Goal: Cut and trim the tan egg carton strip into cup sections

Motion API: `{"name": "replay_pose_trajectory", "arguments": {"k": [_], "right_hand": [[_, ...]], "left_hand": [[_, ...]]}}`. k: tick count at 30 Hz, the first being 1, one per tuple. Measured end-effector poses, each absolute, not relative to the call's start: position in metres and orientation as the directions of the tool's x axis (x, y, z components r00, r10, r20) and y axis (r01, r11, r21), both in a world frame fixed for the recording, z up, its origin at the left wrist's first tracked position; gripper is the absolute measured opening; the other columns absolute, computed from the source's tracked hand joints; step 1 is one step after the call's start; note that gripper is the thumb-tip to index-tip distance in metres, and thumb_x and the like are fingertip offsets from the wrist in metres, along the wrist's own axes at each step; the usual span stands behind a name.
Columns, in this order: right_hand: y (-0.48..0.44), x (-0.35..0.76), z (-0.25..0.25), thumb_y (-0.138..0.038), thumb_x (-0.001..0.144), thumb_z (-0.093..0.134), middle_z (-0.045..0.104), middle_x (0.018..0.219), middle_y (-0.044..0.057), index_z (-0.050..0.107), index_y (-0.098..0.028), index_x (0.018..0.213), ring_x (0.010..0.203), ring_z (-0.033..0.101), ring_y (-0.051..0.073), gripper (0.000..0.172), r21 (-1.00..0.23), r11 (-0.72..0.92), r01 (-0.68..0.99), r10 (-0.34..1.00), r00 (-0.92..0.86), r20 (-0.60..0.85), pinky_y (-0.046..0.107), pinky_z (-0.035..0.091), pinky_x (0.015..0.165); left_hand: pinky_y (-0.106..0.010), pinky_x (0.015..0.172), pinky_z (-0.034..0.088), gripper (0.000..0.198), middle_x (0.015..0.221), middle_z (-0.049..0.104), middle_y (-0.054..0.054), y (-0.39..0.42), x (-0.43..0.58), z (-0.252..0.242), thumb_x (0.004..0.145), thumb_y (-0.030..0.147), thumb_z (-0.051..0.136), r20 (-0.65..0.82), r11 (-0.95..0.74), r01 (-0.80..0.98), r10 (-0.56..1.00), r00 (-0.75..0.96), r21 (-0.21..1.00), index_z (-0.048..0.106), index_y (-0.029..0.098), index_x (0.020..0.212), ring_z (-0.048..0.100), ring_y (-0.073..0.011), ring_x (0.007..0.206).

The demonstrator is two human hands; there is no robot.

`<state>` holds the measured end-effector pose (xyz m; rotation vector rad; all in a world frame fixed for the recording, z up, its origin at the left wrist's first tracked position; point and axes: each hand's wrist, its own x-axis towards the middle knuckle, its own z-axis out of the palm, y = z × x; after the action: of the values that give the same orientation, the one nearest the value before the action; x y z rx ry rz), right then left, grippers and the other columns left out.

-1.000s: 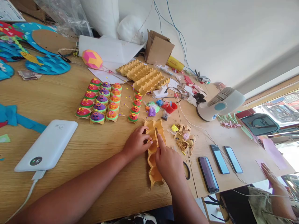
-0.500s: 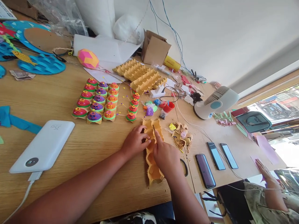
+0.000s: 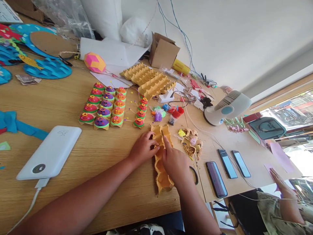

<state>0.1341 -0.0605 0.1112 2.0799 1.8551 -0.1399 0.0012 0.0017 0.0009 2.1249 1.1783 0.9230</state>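
Note:
A strip of tan egg carton (image 3: pixel 161 178) lies on the wooden table (image 3: pixel 73 98) in front of me. My left hand (image 3: pixel 142 149) presses on its left edge with fingers curled over it. My right hand (image 3: pixel 174 162) is closed round a thin blade-like tool (image 3: pixel 162 133), with the index finger laid along it and the tip down in the carton's upper cups. Rows of painted egg-cup pieces (image 3: pixel 104 106) in red, purple and orange stand just beyond my left hand.
A white power bank (image 3: pixel 50 152) with cable lies at left. Whole egg trays (image 3: pixel 149 80), a cardboard box (image 3: pixel 163 50), a small fan (image 3: pixel 227 107), carton scraps (image 3: pixel 192 143) and three phones (image 3: pixel 227 168) are at right. Another person's hand (image 3: pixel 281 179) rests at the far right edge.
Both hands stay on the carton strip; the right hand with the tool has shifted only slightly along it. The view has wobbled a little.

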Motion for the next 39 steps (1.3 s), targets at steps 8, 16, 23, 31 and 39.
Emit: {"name": "replay_pose_trajectory", "arguments": {"k": [8, 16, 23, 31, 39], "right_hand": [[-0.077, 0.139, 0.110, -0.029, 0.103, 0.036, 0.078, 0.091, 0.007, 0.022, -0.026, 0.161, 0.077, 0.075, 0.021, 0.060, 0.186, -0.062, 0.981, 0.955, 0.112, -0.274, 0.027, 0.049, 0.063], [-0.054, 0.131, 0.106, -0.034, 0.105, 0.033, 0.078, 0.095, 0.010, 0.023, -0.026, 0.161, 0.081, 0.076, 0.023, 0.058, 0.179, -0.090, 0.980, 0.948, 0.139, -0.287, 0.028, 0.050, 0.065], [-0.081, 0.138, 0.109, -0.027, 0.103, 0.035, 0.078, 0.094, 0.007, 0.023, -0.025, 0.161, 0.079, 0.075, 0.020, 0.059, 0.188, -0.052, 0.981, 0.952, 0.105, -0.287, 0.026, 0.050, 0.064], [-0.073, 0.135, 0.106, -0.029, 0.102, 0.037, 0.078, 0.090, 0.009, 0.024, -0.023, 0.161, 0.079, 0.076, 0.023, 0.061, 0.168, -0.082, 0.982, 0.949, 0.129, -0.287, 0.027, 0.050, 0.063], [-0.074, 0.136, 0.103, -0.026, 0.102, 0.037, 0.078, 0.091, 0.009, 0.028, -0.024, 0.160, 0.079, 0.076, 0.023, 0.059, 0.110, -0.096, 0.989, 0.956, 0.122, -0.266, 0.029, 0.051, 0.064]], "left_hand": [[-0.047, 0.104, 0.048, 0.012, 0.131, 0.058, -0.007, 0.001, 0.001, 0.002, 0.084, 0.032, 0.068, 0.285, -0.473, 0.512, 0.869, 0.404, 0.717, 0.078, 0.025, 0.085, 0.056, -0.0299, 0.121], [-0.048, 0.105, 0.048, 0.014, 0.132, 0.057, -0.008, 0.002, 0.001, 0.002, 0.086, 0.033, 0.067, 0.279, -0.470, 0.518, 0.871, 0.405, 0.715, 0.078, 0.025, 0.087, 0.055, -0.0297, 0.122], [-0.047, 0.105, 0.048, 0.013, 0.131, 0.058, -0.007, 0.002, 0.002, 0.002, 0.085, 0.033, 0.067, 0.291, -0.469, 0.506, 0.873, 0.393, 0.724, 0.077, 0.024, 0.085, 0.056, -0.0288, 0.121], [-0.048, 0.105, 0.047, 0.013, 0.133, 0.058, -0.006, 0.003, 0.002, 0.001, 0.084, 0.034, 0.067, 0.266, -0.456, 0.517, 0.876, 0.402, 0.724, 0.077, 0.026, 0.085, 0.055, -0.0293, 0.122], [-0.047, 0.105, 0.048, 0.010, 0.130, 0.058, -0.007, 0.003, 0.003, 0.000, 0.082, 0.028, 0.069, 0.275, -0.457, 0.509, 0.877, 0.393, 0.729, 0.077, 0.025, 0.086, 0.056, -0.0280, 0.122]]}}
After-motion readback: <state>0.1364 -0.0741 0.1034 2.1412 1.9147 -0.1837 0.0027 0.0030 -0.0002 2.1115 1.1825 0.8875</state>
